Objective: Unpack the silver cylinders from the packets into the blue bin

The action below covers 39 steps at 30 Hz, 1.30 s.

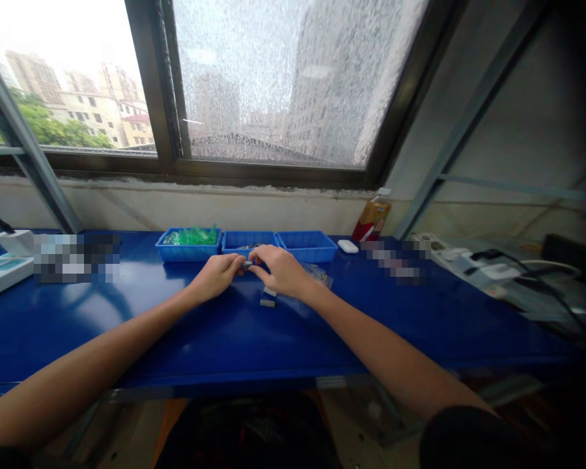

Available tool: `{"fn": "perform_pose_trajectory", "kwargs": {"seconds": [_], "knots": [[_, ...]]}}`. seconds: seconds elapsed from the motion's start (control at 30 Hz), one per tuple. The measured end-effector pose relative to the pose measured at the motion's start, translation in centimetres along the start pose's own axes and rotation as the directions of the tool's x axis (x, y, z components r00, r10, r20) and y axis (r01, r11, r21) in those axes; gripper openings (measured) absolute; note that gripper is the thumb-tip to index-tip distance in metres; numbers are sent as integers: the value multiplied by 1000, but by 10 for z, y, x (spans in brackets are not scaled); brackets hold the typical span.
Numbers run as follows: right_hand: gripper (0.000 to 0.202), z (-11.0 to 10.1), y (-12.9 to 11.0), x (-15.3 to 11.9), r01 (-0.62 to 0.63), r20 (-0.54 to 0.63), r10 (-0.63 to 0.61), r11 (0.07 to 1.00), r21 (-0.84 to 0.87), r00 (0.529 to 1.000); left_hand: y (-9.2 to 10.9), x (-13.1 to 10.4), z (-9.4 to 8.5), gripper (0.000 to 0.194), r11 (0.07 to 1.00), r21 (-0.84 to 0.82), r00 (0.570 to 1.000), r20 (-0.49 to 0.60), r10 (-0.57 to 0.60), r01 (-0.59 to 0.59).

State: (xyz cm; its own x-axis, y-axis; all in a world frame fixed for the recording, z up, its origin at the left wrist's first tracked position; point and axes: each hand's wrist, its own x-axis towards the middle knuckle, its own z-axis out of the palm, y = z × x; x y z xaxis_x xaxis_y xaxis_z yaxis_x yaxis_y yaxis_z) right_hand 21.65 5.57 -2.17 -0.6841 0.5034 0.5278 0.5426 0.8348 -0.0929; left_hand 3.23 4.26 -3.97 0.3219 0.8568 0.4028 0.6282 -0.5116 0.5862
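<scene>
Both my hands meet over the middle of the blue table (185,339). Between their fingertips is a small grey metallic piece (247,263), too small to name more exactly. My left hand (219,273) pinches it from the left, and my right hand (280,268) closes on it from the right. Just below my right hand lie two small grey blocks (268,303) on the tabletop. A clear plastic bag (320,275) with small parts sits partly behind my right hand. The middle blue bin (244,241), partly hidden by my right hand, holds small parts.
The left blue bin (190,254) holds green and clear plastic pieces; the right blue bin (307,246) stands beside the middle one. A white oval case (348,246) and a drink bottle (372,217) are at the back right. Power strips (4,270) and cables lie at both sides.
</scene>
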Motion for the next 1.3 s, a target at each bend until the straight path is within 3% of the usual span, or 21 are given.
{"fn": "perform_pose_trajectory", "kwargs": {"seconds": [0.27, 0.37, 0.43, 0.57, 0.63, 0.73, 0.83, 0.93, 1.03, 1.17, 1.3], "knots": [[20, 1, 4, 1, -113, -44, 123, 978, 175, 991, 9, -5, 2, 27, 995, 2, 985, -138, 104, -105], [22, 3, 4, 0, -123, -32, 132, 973, 195, 991, 10, -5, 2, 22, 996, -49, 989, -137, 64, -71], [13, 4, 2, -1, -108, -65, 124, 973, 206, 990, 8, -4, 3, 24, 992, -117, 992, -128, 24, -39], [14, 1, -1, -2, -18, -95, 34, 986, 169, 995, 7, -2, 3, 32, 985, -172, 994, -106, -15, -4], [6, -1, 1, -1, 10, -93, 3, 990, 141, 996, 9, -3, 3, 39, 978, -202, 998, -41, -50, 41], [10, 0, 13, 0, -35, -158, 52, 993, 111, 986, 15, -7, 6, 40, 977, -198, 984, 173, -44, 79], [15, 4, 32, 1, -157, -248, 168, 986, 61, 954, 22, -15, 12, 32, 995, -8, 939, 329, 96, -99], [16, 11, 50, -1, -271, -269, 261, 963, 0, 927, 27, -20, 17, 21, 960, 126, 911, 367, 188, -249], [19, 16, 58, -2, -346, -251, 323, 937, -54, 913, 24, -19, 18, 18, 959, 146, 921, 345, 182, -244], [25, 11, 50, -3, -362, -263, 331, 929, -78, 906, 14, -11, 16, 24, 975, 121, 964, 212, 158, -186], [18, 0, 29, -2, -104, -79, 104, 995, 5, 991, 4, -3, 9, 33, 996, 86, 998, 67, 19, -25]]}}
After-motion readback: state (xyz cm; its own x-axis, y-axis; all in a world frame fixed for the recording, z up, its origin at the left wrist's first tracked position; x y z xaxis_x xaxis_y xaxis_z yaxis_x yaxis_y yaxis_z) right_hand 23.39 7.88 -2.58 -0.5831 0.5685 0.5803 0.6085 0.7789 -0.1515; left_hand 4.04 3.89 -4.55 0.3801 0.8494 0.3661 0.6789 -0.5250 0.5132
